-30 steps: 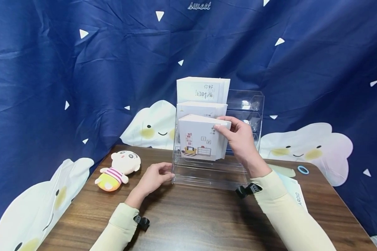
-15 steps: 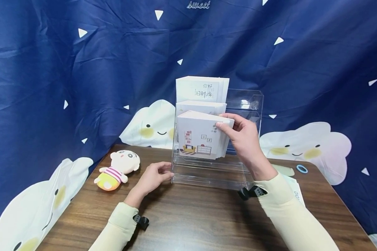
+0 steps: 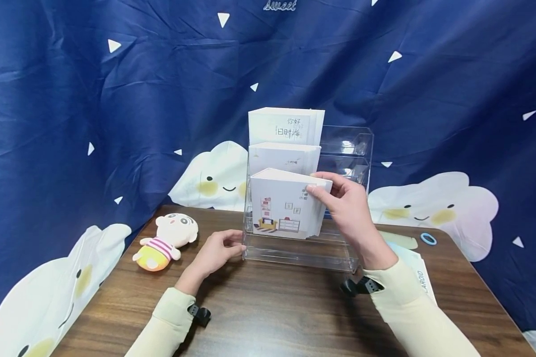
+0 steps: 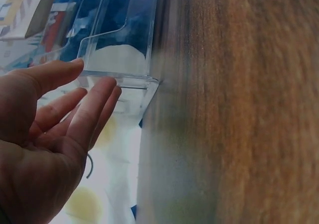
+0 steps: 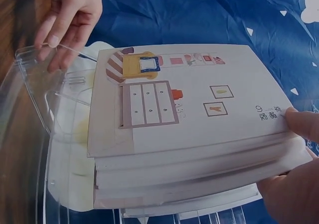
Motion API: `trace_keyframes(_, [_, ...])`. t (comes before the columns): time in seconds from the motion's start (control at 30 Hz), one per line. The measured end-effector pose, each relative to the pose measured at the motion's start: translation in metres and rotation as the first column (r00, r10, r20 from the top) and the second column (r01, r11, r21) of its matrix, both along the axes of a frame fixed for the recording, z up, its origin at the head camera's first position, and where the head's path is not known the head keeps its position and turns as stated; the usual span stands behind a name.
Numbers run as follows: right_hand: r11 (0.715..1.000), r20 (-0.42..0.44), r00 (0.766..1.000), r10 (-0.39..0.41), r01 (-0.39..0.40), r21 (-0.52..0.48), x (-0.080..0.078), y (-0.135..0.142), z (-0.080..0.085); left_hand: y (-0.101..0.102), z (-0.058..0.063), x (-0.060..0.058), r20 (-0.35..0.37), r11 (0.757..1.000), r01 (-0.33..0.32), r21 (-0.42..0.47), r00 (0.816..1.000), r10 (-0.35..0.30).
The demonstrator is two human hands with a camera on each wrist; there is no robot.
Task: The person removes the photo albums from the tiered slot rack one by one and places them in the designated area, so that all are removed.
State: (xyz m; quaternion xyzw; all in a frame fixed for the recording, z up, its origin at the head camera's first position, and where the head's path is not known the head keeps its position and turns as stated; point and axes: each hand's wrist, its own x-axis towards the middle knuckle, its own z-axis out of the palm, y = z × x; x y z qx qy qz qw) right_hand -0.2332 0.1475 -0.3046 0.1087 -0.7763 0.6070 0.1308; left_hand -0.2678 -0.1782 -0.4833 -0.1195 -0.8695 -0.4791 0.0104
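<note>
My right hand (image 3: 350, 203) pinches the upper right corner of a stack of thin white books (image 3: 277, 198), thumb in front and fingers behind. The front cover shows a drawn yellow sofa, a chest of drawers and small frames. In the right wrist view the layered edges of the books (image 5: 199, 179) show below the cover. The stack stands tilted in front of a clear stepped display rack (image 3: 303, 253), over its lower tier. My left hand (image 3: 219, 252) touches the rack's lower left side; its fingers (image 4: 94, 109) look nearly straight in the left wrist view.
More white books stand in the rack's middle (image 3: 286, 154) and top (image 3: 279, 126) tiers, on the left. A plush doll (image 3: 167, 242) lies at the table's left. At right are a blue ring (image 3: 428, 239), a pale green item (image 3: 399, 240) and white printed booklets (image 3: 422, 272).
The right hand first lifted the front stack of books slightly, then brought it lower and nearer the rack's bottom tier. The left hand has stayed at the rack's side.
</note>
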Motion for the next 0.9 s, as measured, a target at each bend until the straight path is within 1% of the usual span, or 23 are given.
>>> trace_keyframes(0.2, [0.999,0.025,1.000,0.012,-0.012,-0.034,0.010,0.001,-0.009,0.000,0.002,0.001,-0.005,1.000,0.002,-0.006,1.000,-0.002])
trace_keyframes(0.3, [1.000,0.034,0.999,0.016,-0.015,-0.025,0.014,0.002,-0.015,0.000,0.002,0.001,-0.005,1.000,-0.002,-0.008,1.000,0.002])
trace_keyframes(0.4, [1.000,0.040,0.999,0.011,-0.010,-0.008,0.017,0.003,-0.021,-0.001,0.001,0.001,-0.005,1.000,-0.002,-0.007,1.000,0.002])
trace_keyframes(0.53, [1.000,0.057,0.998,0.011,-0.011,-0.017,0.020,0.003,-0.030,-0.002,0.001,0.002,0.005,1.000,-0.004,0.001,1.000,0.004])
trace_keyframes(0.7, [1.000,0.090,0.996,0.016,-0.014,-0.020,0.024,0.004,-0.038,-0.002,0.000,0.001,-0.004,1.000,0.004,0.009,1.000,-0.004])
trace_keyframes(0.8, [1.000,0.099,0.995,0.005,-0.005,-0.003,0.026,0.005,-0.043,-0.002,0.001,0.001,-0.004,1.000,0.008,0.010,1.000,-0.008])
trace_keyframes(0.9, [1.000,0.105,0.994,0.009,-0.008,-0.010,0.028,0.004,-0.048,-0.001,0.001,0.000,-0.008,1.000,0.013,0.008,1.000,-0.013])
